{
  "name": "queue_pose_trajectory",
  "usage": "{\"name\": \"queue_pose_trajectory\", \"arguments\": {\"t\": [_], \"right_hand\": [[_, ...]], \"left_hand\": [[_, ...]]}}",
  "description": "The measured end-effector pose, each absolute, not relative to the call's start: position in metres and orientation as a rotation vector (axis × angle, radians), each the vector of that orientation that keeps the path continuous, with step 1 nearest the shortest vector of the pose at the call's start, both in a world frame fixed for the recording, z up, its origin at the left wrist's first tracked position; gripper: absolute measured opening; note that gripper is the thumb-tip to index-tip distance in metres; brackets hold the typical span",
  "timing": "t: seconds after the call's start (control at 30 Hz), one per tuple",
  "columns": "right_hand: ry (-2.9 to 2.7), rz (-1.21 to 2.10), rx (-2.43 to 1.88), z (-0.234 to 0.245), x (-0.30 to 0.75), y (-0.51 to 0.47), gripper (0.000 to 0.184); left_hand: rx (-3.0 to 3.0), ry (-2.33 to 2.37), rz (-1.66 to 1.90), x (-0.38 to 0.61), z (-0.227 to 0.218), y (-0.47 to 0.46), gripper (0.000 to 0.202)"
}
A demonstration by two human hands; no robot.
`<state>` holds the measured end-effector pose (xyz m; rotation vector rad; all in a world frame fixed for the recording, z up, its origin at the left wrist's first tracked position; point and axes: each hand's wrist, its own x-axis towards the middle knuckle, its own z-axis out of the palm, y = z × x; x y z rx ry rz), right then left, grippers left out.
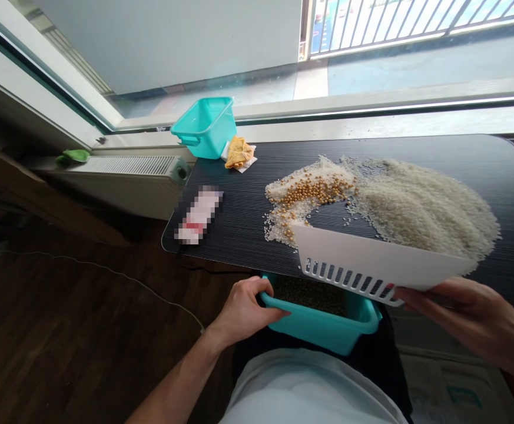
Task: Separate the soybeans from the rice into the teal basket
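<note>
My left hand (248, 309) is closed round the left end of a turquoise plastic bin (321, 330), held just below the table's front edge. Small dark grains (312, 294) lie inside the bin. In my right hand (473, 318) is a white plastic scraper (371, 259) with a row of slots along one edge; it stands tilted over the table's front. Behind it a large heap of white rice (428, 206) spreads to the right. Yellow-brown beans (314, 189) lie mixed with rice in a smaller curved pile to the left.
A second turquoise bin (208, 126) stands at the table's back left, beside a folded yellow cloth (239, 153) on white paper. A blurred pinkish item (201, 215) lies on the dark table (243, 218) at left. A radiator (133, 171) and window adjoin it.
</note>
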<state>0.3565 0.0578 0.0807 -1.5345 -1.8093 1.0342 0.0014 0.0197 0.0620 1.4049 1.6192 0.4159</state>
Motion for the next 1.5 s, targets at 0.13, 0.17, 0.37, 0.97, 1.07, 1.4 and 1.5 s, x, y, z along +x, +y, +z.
{"name": "queue_pose_trajectory", "arguments": {"t": [0.13,0.17,0.37,0.97,1.07,1.4,1.5], "right_hand": [[-1.785,1.106,-1.526,0.077,0.35,0.052,0.047],[-1.755,1.126,-1.537,0.079,0.345,0.051,0.049],[-1.499,1.162,-1.62,0.071,0.322,0.043,0.05],[-1.443,0.96,-1.757,0.072,0.334,0.087,0.054],[-1.539,0.97,-1.737,0.078,0.333,0.083,0.061],[-1.618,0.91,-1.71,0.09,0.336,0.071,0.071],[-1.635,0.918,-1.68,0.093,0.335,0.07,0.068]], "left_hand": [[1.39,1.618,0.416,0.002,0.062,0.02,0.031],[1.388,1.621,0.415,0.002,0.062,0.02,0.03],[1.404,1.629,0.409,0.001,0.061,0.02,0.028],[1.415,1.66,0.375,0.003,0.062,0.02,0.025],[1.41,1.652,0.378,0.003,0.061,0.021,0.025],[1.404,1.648,0.378,0.003,0.061,0.022,0.026],[1.403,1.648,0.381,0.004,0.061,0.022,0.027]]}}
